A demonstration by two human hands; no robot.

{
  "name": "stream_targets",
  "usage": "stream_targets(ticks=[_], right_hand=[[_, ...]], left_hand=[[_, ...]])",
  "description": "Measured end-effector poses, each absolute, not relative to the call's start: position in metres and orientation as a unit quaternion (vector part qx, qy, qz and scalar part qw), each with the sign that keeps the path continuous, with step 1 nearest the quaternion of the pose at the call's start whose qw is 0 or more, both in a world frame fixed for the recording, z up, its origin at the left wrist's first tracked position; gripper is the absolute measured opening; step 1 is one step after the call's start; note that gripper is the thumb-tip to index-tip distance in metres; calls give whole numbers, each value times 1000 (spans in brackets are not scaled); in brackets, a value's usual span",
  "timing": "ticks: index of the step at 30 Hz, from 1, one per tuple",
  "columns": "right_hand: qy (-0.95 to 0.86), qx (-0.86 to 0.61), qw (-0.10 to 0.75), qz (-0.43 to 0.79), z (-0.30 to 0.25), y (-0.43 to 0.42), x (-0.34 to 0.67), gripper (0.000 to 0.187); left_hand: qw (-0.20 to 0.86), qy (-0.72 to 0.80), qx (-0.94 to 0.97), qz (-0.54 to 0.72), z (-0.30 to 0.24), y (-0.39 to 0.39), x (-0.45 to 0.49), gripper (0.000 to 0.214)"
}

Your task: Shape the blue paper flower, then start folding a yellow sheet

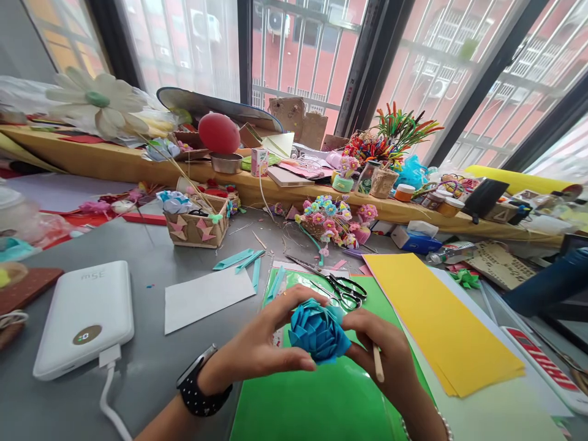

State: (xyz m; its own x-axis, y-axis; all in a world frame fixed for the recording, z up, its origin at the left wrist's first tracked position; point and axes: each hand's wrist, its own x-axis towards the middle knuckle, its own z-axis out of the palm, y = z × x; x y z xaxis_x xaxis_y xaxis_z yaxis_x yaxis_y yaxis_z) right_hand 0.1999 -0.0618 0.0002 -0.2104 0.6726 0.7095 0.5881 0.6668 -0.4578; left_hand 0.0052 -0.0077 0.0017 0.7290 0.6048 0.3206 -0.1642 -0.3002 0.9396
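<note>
A blue folded-paper flower [318,332] is held above a green sheet [316,398] near the table's front. My left hand [261,343], with a black watch on the wrist, cups the flower from the left, fingers curled over its top and under it. My right hand [383,355] grips the flower's right side and also holds a thin wooden stick [378,362] pointing down between its fingers. Black scissors [342,291] lie just behind the flower on the green sheet.
A yellow paper stack [432,312] lies to the right, a white sheet [206,297] and a white power bank [85,318] with cable to the left. Behind stand a small wooden box [197,226], a paper flower basket [328,220], teal strips [241,260] and a cluttered wooden shelf [114,162].
</note>
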Motion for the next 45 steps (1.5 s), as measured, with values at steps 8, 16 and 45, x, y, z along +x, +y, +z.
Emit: stream_targets(ticks=[8, 16, 45], right_hand=[[-768, -384, 491, -146, -8, -76, 185, 6], [-803, -379, 423, -181, -21, -82, 185, 12], [-750, -437, 482, -115, -30, -72, 164, 22]], left_hand=[[825, 50, 450, 337, -15, -14, 21, 49], [852, 58, 374, 362, -12, -16, 23, 47], [765, 215, 467, 387, -14, -18, 33, 29]])
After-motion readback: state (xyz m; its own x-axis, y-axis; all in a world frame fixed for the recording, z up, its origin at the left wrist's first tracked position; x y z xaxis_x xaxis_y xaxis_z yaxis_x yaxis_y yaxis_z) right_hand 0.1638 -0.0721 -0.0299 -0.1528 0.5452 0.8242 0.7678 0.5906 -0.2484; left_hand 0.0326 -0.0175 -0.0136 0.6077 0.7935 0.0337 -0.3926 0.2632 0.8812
